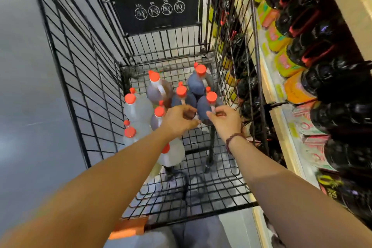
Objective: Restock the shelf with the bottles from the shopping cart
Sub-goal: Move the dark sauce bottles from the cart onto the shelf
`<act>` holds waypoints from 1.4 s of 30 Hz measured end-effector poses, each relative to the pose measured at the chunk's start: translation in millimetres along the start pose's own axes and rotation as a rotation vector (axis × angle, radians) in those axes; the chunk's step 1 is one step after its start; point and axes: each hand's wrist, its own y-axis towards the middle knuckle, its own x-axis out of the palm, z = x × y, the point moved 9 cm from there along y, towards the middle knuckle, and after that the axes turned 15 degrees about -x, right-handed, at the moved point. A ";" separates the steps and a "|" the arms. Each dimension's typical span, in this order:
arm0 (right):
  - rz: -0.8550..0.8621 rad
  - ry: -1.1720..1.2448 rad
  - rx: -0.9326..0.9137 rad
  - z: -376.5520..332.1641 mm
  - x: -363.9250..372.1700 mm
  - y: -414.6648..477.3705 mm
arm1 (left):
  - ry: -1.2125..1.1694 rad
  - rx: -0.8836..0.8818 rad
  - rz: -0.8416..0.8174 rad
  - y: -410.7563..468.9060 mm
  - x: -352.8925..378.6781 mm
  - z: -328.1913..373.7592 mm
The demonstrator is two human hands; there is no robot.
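The head camera looks down into a black wire shopping cart (80, 70). A cluster of red-capped bottles stands upright on its mesh floor toward the far end. Three clear bottles (138, 110) line the left side, one partly hidden under the left forearm. Two brown bottles (160, 91) stand just beside them. Three dark blue bottles (198, 84) huddle at the right, touching one another. Both arms reach in from the near end. The left hand (178, 119) hovers with curled fingers right at the shoulder of the middle dark blue bottle (176, 101). The right hand (226, 120) sits against the nearest dark blue bottle (203, 109), thumb and fingers curved towards the pale handle below its cap. Motion blur smears both hands, so I cannot tell whether either one actually grips anything. A beaded bracelet (234, 139) circles the right wrist. At the cart's far end hangs a black flap (157, 22) printed with four crossed-out circle signs. Just beside the cart on the right runs a shelf (270, 94) packed with dark bottles (342, 90) and containers with yellow-green labels (278, 43), some of them also seen through the cart's wire side. Grey floor (20, 86) lies to the left, and an orange piece (130, 227) shows at the cart's near edge.
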 end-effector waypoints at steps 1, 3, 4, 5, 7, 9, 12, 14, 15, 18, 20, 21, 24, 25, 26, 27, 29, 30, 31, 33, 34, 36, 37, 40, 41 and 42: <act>0.004 -0.021 -0.028 -1.8 0.0 0.7 | -0.019 -0.006 0.002 1.0 -0.2 -1.1; -0.010 -0.101 -0.102 -8.6 0.7 1.5 | -0.043 -0.008 0.012 2.7 -0.6 -4.0; -0.030 -0.164 -0.130 -12.1 0.9 1.5 | -0.039 -0.008 0.017 2.8 -0.7 -4.5; -0.040 -0.212 -0.150 -15.8 -0.4 1.2 | -0.036 -0.006 0.022 1.5 -1.1 -3.8; -0.035 -0.229 -0.199 -23.6 -5.8 1.4 | -0.061 -0.008 0.033 -0.7 -3.2 -2.5; -0.042 -0.211 -0.256 -33.8 -10.0 -0.4 | -0.093 -0.011 0.040 -5.9 -6.7 -0.4; -0.043 -0.180 -0.342 -50.8 -19.5 -8.2 | -0.129 -0.001 0.039 -18.5 -12.8 1.7; -0.033 -0.133 -0.380 -62.5 -27.3 -14.1 | -0.157 0.018 0.031 -25.7 -18.1 3.1; -0.024 -0.111 -0.401 -70.0 -32.9 -17.9 | -0.167 0.033 0.031 -30.4 -21.8 5.5; -0.001 -0.043 -0.497 -101.8 -52.7 -29.8 | -0.167 0.054 0.043 -44.2 -35.0 16.8; -0.005 -0.031 -0.553 -126.4 -64.2 -34.0 | -0.191 0.048 0.027 -54.7 -44.3 28.7; 0.000 -0.037 -0.565 -136.9 -70.3 -35.2 | -0.215 0.056 -0.011 -60.6 -46.5 35.4; 0.065 -0.008 -0.563 -165.8 -94.4 -39.9 | -0.239 0.117 -0.134 -80.7 -50.0 60.5; 0.098 0.010 -0.562 -176.1 -103.8 -42.8 | -0.228 0.153 -0.170 -88.9 -51.4 70.2; 0.135 0.023 -0.566 -186.8 -113.6 -45.8 | -0.215 0.185 -0.198 -96.8 -53.3 79.1; 0.173 0.028 -0.574 -197.8 -123.5 -49.1 | -0.206 0.214 -0.226 -103.7 -55.2 87.7; 0.240 0.026 -0.583 -219.3 -142.5 -56.8 | -0.205 0.258 -0.282 -118.4 -59.2 105.6; 0.266 0.030 -0.583 -229.6 -151.7 -60.9 | -0.205 0.277 -0.297 -127.2 -62.9 115.1; 0.288 0.041 -0.583 -239.3 -160.7 -65.3 | -0.196 0.301 -0.310 -136.6 -66.0 124.9; 0.340 0.074 -0.565 -255.0 -178.9 -76.3 | -0.151 0.346 -0.346 -158.2 -71.4 143.7; 0.372 0.108 -0.549 -261.4 -188.2 -82.8 | -0.137 0.364 -0.361 -168.3 -74.4 152.7; 0.454 0.182 -0.538 -273.9 -208.0 -96.2 | -0.148 0.415 -0.394 -189.6 -80.6 172.6; 0.497 0.205 -0.546 -280.7 -218.1 -102.7 | -0.149 0.440 -0.414 -198.7 -81.4 182.6; 0.608 0.253 -0.575 -302.5 -248.8 -125.9 | -0.108 0.497 -0.481 -230.2 -77.2 208.9; 0.647 0.271 -0.587 -309.6 -260.1 -134.5 | -0.097 0.522 -0.521 -242.7 -74.6 218.3; 0.678 0.290 -0.602 -315.6 -270.6 -142.6 | -0.083 0.547 -0.560 -254.3 -71.8 227.0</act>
